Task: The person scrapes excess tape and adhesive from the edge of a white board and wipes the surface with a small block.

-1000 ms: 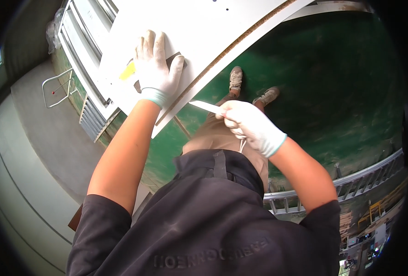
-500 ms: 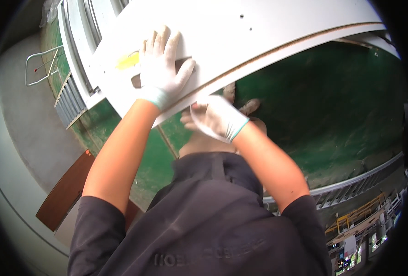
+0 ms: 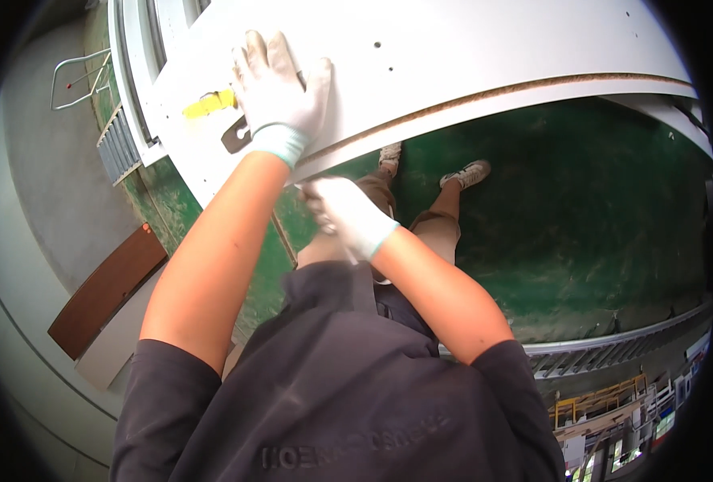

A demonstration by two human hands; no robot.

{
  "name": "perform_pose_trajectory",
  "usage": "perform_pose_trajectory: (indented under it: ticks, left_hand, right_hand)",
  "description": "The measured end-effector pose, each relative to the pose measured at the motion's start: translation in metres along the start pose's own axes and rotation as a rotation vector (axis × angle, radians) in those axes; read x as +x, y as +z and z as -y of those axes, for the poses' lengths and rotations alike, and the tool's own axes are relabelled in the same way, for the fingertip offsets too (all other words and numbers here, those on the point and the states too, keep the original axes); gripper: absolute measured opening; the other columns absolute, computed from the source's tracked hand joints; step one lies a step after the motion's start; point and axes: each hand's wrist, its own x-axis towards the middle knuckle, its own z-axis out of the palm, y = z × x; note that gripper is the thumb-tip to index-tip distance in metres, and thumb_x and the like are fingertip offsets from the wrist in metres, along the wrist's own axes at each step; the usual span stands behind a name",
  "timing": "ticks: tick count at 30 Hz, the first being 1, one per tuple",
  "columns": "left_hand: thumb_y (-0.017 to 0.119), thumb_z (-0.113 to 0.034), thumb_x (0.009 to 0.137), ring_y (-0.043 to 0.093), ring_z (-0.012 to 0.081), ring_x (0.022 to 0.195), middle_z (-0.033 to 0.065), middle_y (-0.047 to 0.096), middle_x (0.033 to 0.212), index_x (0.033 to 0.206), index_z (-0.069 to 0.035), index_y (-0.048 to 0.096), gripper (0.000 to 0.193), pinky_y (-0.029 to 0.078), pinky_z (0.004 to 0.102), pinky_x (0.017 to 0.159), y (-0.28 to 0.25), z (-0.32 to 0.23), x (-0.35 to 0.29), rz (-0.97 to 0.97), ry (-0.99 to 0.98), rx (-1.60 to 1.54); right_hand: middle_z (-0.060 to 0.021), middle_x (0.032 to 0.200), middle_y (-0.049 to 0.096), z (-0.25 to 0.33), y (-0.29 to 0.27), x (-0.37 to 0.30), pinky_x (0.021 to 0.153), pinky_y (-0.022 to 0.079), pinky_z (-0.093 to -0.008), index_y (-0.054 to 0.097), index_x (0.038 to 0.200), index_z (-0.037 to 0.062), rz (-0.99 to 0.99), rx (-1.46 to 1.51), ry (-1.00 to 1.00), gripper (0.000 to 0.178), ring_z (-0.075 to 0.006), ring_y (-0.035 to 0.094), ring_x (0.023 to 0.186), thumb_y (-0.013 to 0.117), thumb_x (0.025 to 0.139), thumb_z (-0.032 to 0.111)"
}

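My left hand (image 3: pixel 280 100), in a pale work glove, lies flat with fingers spread on a large white panel (image 3: pixel 469 48). Beside its fingers is a small yellow item (image 3: pixel 209 104) whose kind I cannot make out. A dark flat piece with a rounded notch (image 3: pixel 234 136) shows at the wrist side and is partly covered by that hand. My right hand (image 3: pixel 344 210), gloved too, is just below the panel's near edge with its fingers curled in. Motion blurs it, and whatever it grips is hidden.
A brown groove (image 3: pixel 485 98) runs along the panel's near edge. Green floor (image 3: pixel 549 217) lies below, with my feet on it. Brown boards (image 3: pixel 107 293) lie at left, near a metal-tube frame (image 3: pixel 79 79). Metal rails (image 3: pixel 597 353) and racks stand at lower right.
My right hand has moved left along the panel's edge, and its fingers are more tightly curled. My left hand stays flat on the panel, its fingers slightly shifted. The whole view has turned a little.
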Motion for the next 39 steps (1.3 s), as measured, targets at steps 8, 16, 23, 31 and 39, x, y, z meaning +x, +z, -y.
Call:
perform_pose_trajectory:
  ticks: [8, 16, 23, 31, 39]
  left_hand:
    - [0.060, -0.049, 0.094, 0.027, 0.0473, 0.149, 0.0297, 0.034, 0.160, 0.152, 0.000, 0.042, 0.077, 0.018, 0.0560, 0.124, -0.004, 0.005, 0.003, 0.002, -0.003, 0.064]
    - [0.057, -0.050, 0.096, 0.034, 0.0461, 0.147, 0.0289, 0.035, 0.160, 0.155, -0.001, 0.039, 0.079, 0.023, 0.0531, 0.123, 0.000, 0.005, 0.009, 0.043, -0.016, 0.099]
    - [0.046, -0.030, 0.104, 0.024, 0.0385, 0.155, 0.0245, 0.028, 0.166, 0.159, 0.003, 0.031, 0.066, 0.014, 0.0464, 0.128, 0.035, 0.069, -0.002, 0.237, -0.196, 0.193]
    - [0.053, -0.042, 0.102, 0.025, 0.0390, 0.154, 0.0212, 0.030, 0.166, 0.159, -0.003, 0.034, 0.072, 0.017, 0.0522, 0.126, 0.004, 0.017, 0.010, 0.030, -0.026, 0.176]
    - [0.054, -0.048, 0.099, 0.021, 0.0374, 0.156, 0.0196, 0.027, 0.167, 0.159, -0.004, 0.034, 0.077, 0.013, 0.0515, 0.127, -0.019, 0.020, 0.010, 0.189, 0.069, 0.100]
  right_hand:
    - [0.0112, 0.056, 0.034, 0.136, -0.182, -0.252, 0.039, 0.020, -0.0195, 0.057, 0.092, 0.0130, -0.087, 0.031, -0.270, 0.023, -0.0011, 0.027, 0.042, 0.050, 0.108, 0.029]
    - [0.0039, 0.078, 0.050, 0.130, -0.237, -0.286, 0.056, 0.038, -0.0216, 0.065, 0.114, 0.0038, -0.640, -0.556, -0.747, 0.027, -0.0052, 0.045, 0.063, 0.066, 0.101, 0.027]
    - [-0.0134, 0.094, 0.069, 0.037, -0.173, -0.165, 0.078, 0.053, -0.0429, 0.069, 0.090, 0.0067, -0.696, -1.377, -1.048, 0.007, -0.0326, 0.065, 0.087, 0.069, 0.087, 0.013]
    - [-0.0087, 0.091, 0.072, 0.074, -0.245, -0.327, 0.080, 0.054, -0.0330, 0.073, 0.101, 0.0040, -1.738, -0.387, -1.189, 0.017, -0.0200, 0.068, 0.086, 0.058, 0.099, 0.013]
    - [-0.0243, 0.092, 0.066, -0.225, -0.259, -0.259, 0.078, 0.051, -0.0497, 0.059, 0.091, 0.0036, -2.025, -0.418, -0.532, 0.026, -0.0461, 0.063, 0.088, 0.060, 0.099, 0.029]
